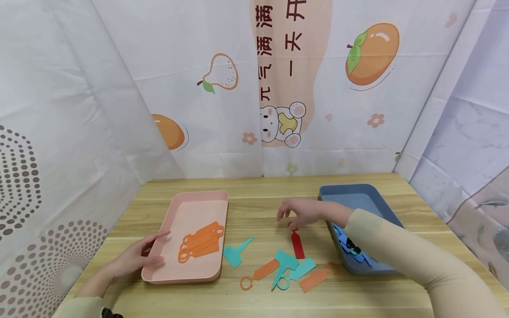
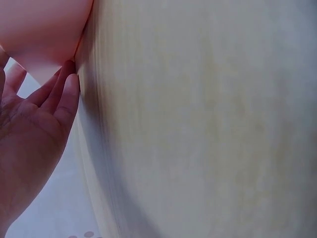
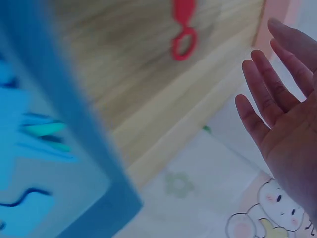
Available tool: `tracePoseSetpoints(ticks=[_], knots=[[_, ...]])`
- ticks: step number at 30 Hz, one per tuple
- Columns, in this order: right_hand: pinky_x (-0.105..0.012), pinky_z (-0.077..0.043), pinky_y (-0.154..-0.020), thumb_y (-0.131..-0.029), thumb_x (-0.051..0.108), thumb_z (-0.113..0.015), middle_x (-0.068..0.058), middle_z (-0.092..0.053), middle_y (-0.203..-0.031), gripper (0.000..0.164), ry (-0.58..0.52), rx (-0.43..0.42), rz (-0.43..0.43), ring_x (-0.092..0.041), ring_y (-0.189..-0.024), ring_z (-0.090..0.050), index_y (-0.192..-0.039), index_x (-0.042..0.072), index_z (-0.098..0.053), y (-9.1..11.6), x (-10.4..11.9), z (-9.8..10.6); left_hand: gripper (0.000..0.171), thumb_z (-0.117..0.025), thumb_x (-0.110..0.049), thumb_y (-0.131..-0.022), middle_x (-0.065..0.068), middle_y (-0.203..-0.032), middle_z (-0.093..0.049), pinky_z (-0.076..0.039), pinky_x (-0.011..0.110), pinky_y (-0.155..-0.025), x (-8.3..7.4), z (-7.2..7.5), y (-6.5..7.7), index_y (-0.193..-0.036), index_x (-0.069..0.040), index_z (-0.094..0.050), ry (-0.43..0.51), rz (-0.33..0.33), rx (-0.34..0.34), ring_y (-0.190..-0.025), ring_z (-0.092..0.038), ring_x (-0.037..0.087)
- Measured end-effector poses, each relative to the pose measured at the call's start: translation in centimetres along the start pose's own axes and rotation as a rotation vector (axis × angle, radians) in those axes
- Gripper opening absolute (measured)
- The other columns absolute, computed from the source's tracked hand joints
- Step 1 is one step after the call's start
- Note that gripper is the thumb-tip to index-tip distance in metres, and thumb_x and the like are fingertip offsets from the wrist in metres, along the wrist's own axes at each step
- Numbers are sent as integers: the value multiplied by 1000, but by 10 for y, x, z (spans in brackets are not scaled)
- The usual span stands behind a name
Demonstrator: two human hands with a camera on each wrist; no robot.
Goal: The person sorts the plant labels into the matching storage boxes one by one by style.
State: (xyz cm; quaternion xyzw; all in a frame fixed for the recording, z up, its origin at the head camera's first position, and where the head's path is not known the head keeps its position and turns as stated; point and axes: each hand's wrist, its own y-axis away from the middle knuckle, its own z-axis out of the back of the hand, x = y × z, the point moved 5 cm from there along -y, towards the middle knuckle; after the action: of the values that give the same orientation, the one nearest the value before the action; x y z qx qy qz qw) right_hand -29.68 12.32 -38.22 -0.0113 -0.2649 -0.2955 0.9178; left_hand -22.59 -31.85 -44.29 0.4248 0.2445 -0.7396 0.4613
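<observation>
Sorting pieces and trays on a wooden table. The left hand holds the left side of the pink tray, with digits over the rim and other fingers against the outer wall. The right hand is open, its fingers loosely extended and holding nothing; it hovers above the ringed far end of the red piece, which lies on the table between the two trays. Overlapping orange pieces rest in the near right part of the pink tray. A turquoise funnel-shaped piece lies just right of that tray; near the red piece, another turquoise piece overlaps a ringed turquoise piece, with a loose orange piece to their left. At right, the blue tray contains blue pieces, partly hidden by the right forearm.
</observation>
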Motion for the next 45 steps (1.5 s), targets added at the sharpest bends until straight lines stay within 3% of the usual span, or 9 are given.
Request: tracePoseSetpoints(ticks=[6,13,22,33,45], knots=[[-35,-47,-85,-80,0,-77,-1,-57,-109,36,11,64,-36,-26,-99,-54,-112,13,-70,16,-12,-21,68,-70,-10,-90,37,-138,-38,-51,25,-79,-1,-1,0,-145,6,-34,-5,4,0,-104,-55,8],[-26,-46,-78,-75,-5,-78,6,-52,-104,35,15,79,-20,-19,-95,-50,-103,16,-71,16,-21,-37,68,-70,-10,-90,37,-139,-36,-51,25,-80,-1,-1,0,-145,6,-34,3,16,-4,-104,-54,6],[-24,-43,-70,-77,2,-81,5,-53,-92,23,-49,62,-7,-14,-85,-47,-92,14,-69,7,-34,-40,69,-70,-12,-90,36,-138,-38,-50,25,-80,1,-1,-1,-145,6,-34,-6,41,-4,-105,-54,10],[-23,-37,-68,-72,5,-84,2,-51,-78,20,-54,98,2,-11,-77,-42,-75,12,-66,-2,-36,-36,69,-70,-13,-90,35,-140,-38,-49,23,-81,0,0,-2,-146,5,-34,-11,55,-11,-107,-54,12],[-23,-42,-65,-77,0,-80,2,-56,-78,22,-160,99,-57,-6,-68,-46,-86,7,-61,1,-39,-40,68,-70,-13,-90,35,-139,-39,-49,22,-81,-1,0,-1,-145,5,-35,-36,32,-16,-107,-54,9]])
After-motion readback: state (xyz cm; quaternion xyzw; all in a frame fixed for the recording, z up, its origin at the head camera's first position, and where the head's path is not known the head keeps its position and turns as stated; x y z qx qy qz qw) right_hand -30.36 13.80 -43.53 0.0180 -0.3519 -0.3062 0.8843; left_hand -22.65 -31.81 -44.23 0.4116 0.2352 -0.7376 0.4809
